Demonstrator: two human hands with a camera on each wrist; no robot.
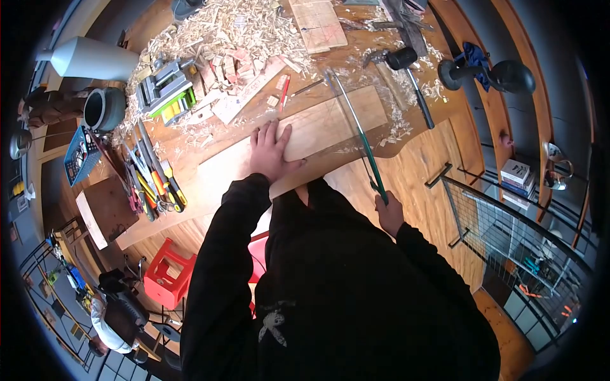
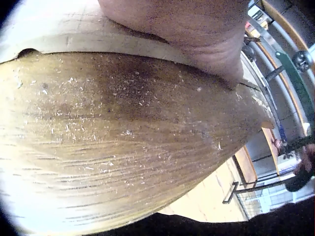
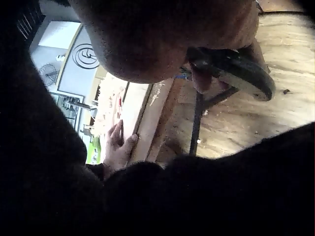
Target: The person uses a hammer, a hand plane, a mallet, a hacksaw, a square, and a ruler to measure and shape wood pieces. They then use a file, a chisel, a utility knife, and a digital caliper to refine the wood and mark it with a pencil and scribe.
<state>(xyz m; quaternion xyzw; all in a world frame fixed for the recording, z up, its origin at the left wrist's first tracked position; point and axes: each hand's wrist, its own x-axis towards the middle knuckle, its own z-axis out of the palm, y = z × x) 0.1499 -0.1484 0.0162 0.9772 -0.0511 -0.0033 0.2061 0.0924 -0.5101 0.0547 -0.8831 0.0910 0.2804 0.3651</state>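
A pale wooden board (image 1: 324, 127) lies along the front of the workbench (image 1: 330, 166). My left hand (image 1: 273, 152) presses flat on it with the fingers spread; the left wrist view shows the heel of that hand (image 2: 197, 39) over the board's edge. In my right hand (image 1: 389, 214) is the handle of a hacksaw with a green frame (image 1: 366, 145). The saw crosses the board near its right end, pointing away from me. From the right wrist, the curled fingers show round the dark handle (image 3: 246, 78).
Wood shavings (image 1: 235, 32) heap at the back, beside a green and grey vise (image 1: 168, 89). A red pencil (image 1: 284, 93) lies behind the board, a black-headed hammer (image 1: 401, 58) to the right. Several hand tools (image 1: 151, 171) lie left. A red stool (image 1: 168, 273) stands below.
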